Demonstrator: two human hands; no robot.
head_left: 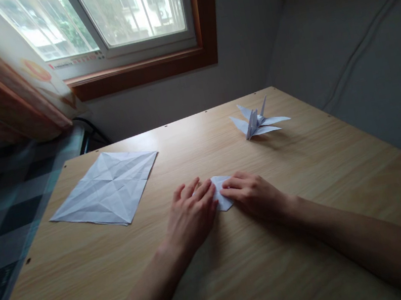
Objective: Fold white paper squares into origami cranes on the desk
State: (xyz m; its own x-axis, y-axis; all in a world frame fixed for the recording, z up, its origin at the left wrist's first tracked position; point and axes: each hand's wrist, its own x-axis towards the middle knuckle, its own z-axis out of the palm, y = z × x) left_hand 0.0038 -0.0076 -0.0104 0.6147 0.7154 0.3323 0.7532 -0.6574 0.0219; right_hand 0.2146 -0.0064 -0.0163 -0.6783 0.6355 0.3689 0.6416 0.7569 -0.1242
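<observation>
Left hand point(191, 214) and right hand point(257, 194), pinching or not I cannot tell, rest on a small paper point(223, 202) between them on the table point(195, 143), already folded but with shaping seemingly left

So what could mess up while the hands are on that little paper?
The small folded paper might shift and crease crookedly if the left hand or right hand slips. The big creased sheet lies near the table's left edge, so a bump could perhaps slide it off.
</observation>
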